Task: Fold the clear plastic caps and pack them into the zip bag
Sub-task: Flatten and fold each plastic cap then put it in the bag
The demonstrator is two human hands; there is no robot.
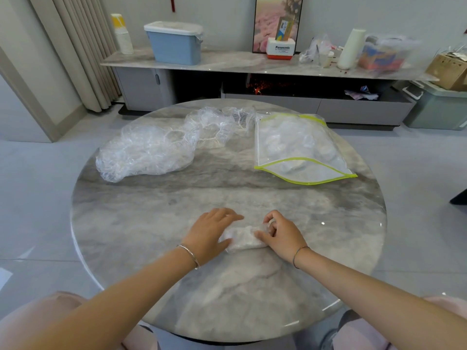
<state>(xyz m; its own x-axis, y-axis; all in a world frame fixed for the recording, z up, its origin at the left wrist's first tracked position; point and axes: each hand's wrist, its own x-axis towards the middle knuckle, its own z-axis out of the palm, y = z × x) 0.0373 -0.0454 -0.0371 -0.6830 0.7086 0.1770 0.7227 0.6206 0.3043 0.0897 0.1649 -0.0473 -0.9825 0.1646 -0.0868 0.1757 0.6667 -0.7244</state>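
A folded clear plastic cap (242,239) lies as a narrow crumpled strip on the round marble table (151,223), near the front middle. My left hand (209,233) lies over its left end with fingers flat and thumb against it. My right hand (280,233) pinches its right end between curled fingers and thumb. A heap of loose clear caps (156,147) sits at the back left. At the back right lies the zip bag (298,150), clear with a yellow-green edge, its mouth gaping toward me and folded caps inside.
Behind the table runs a low marble-topped cabinet (227,63) carrying a blue lidded bin (174,42), a stack of paper cups (122,34), a white box and bags. A grey-green storage bin (437,107) stands on the floor at the right. Curtains hang at the left.
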